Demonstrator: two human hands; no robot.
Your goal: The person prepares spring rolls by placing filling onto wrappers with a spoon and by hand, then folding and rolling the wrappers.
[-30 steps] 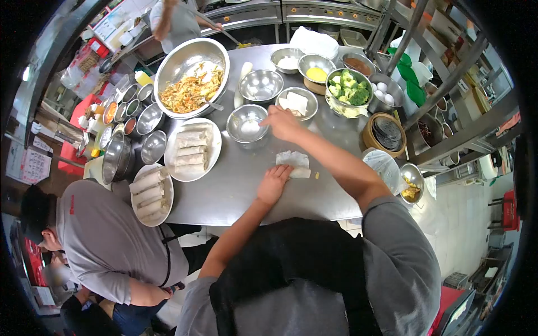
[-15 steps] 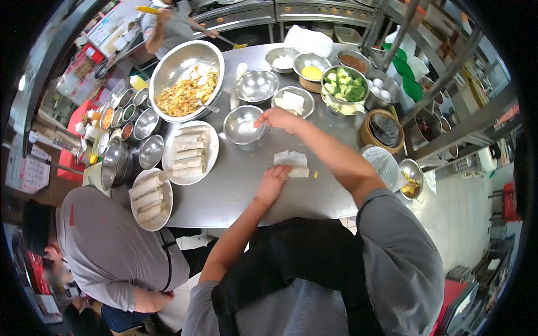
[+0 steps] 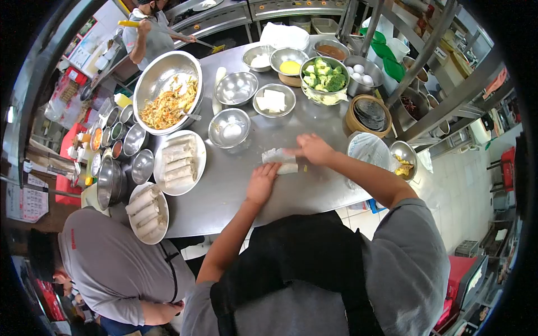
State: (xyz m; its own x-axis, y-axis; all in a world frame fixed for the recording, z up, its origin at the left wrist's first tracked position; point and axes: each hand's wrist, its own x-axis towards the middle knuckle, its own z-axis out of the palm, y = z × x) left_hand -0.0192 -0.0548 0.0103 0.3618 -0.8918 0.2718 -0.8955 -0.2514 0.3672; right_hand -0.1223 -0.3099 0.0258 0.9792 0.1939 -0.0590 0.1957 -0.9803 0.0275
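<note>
My left hand presses its fingertips on the left end of a partly rolled spring roll on the steel table. The roll's loose wrapper flap lies spread on its far side. My right hand is at the flap's right edge, index finger stretched out over the wrapper, the other fingers partly curled and nothing held. Beyond the flap is a small metal bowl with a little pale content. To the left, finished rolls lie on an oval white plate.
A second plate of rolls stands by the table's left edge. At the back are a large bowl of shredded filling, a broccoli bowl, white blocks and eggs. A co-worker is at the left; another person holds a yellow-handled tool.
My right hand has moved from the small metal bowl back to the wrapper flap. My left hand remains on the roll. The whole view has shifted slightly.
</note>
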